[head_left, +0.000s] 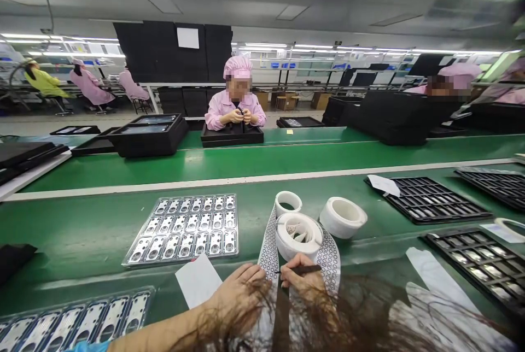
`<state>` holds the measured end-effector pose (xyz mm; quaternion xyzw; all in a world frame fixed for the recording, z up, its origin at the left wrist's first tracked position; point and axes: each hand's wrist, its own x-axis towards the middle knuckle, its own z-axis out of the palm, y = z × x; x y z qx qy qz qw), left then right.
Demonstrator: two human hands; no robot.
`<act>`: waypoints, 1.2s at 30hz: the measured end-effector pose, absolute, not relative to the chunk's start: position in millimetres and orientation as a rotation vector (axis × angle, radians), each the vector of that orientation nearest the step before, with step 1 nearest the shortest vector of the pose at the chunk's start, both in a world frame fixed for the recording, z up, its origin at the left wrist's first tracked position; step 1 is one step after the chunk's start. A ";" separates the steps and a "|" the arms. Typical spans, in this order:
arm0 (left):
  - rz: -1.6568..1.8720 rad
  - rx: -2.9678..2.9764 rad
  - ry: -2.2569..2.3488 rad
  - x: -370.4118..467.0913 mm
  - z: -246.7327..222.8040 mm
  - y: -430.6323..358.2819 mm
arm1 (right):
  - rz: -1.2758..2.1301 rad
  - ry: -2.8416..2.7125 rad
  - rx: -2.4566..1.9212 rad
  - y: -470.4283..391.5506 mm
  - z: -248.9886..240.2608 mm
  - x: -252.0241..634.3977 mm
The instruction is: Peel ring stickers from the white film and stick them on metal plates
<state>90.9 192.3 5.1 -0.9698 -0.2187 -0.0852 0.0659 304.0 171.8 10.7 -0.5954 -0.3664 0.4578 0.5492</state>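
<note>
Left hand (238, 298) pinching the white perforated sticker strip (268, 248), fingers curled closed on its lower end. Right hand (301, 281) closed around slim dark tweezers (301, 270), tip resting on the same strip. Strip trailing down from the large white tape roll (298, 236), just in front of both hands. Left of that roll, a clear plastic tray of small metal parts (184, 229); whether any carry stickers, impossible to tell. Judged early: roll mostly full, tray untouched.
</note>
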 end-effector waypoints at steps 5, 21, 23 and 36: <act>-0.233 -3.040 -0.674 88.1 3.2 189.5 | 1.111 -0.897 -1.388 170.2 -22.9 307.9; -0.257 -3.132 -0.677 90.6 -15.3 192.1 | 1.158 -0.924 -1.486 170.7 -7.3 304.3; -0.265 -3.135 -0.660 91.0 -13.9 192.9 | 1.164 -0.921 -1.488 170.6 -8.2 304.9; -0.307 -3.100 -0.662 92.8 -14.4 192.6 | 1.213 -0.923 -1.444 169.2 -7.9 307.0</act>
